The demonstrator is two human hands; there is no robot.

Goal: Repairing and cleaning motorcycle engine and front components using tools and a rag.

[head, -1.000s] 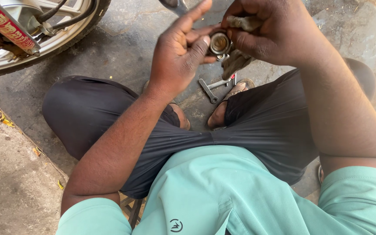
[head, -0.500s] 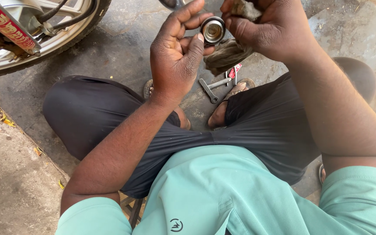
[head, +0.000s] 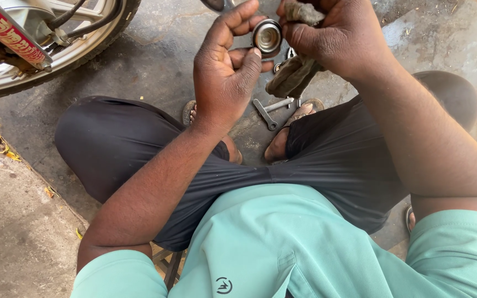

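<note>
My left hand (head: 226,72) holds a small round metal cup-shaped part (head: 267,36) between thumb and fingertips, its hollow side facing me. My right hand (head: 338,38) is closed around a dirty grey-brown rag (head: 292,77) that hangs down from the fist, right beside the metal part. Both hands are raised above my knees, in front of my green shirt and dark trousers.
A motorcycle wheel (head: 56,60) with a silver rim and a red-striped part stands at the upper left. Two small spanners (head: 271,109) lie on the stained concrete ground between my sandalled feet (head: 282,140). A raised concrete slab with dry leaves (head: 1,146) lies on the left.
Both hands have drifted slightly upward with the part and rag. The metal part has turned so its hollow shiny inside faces the camera, and the rag hangs lower from my right fist.
</note>
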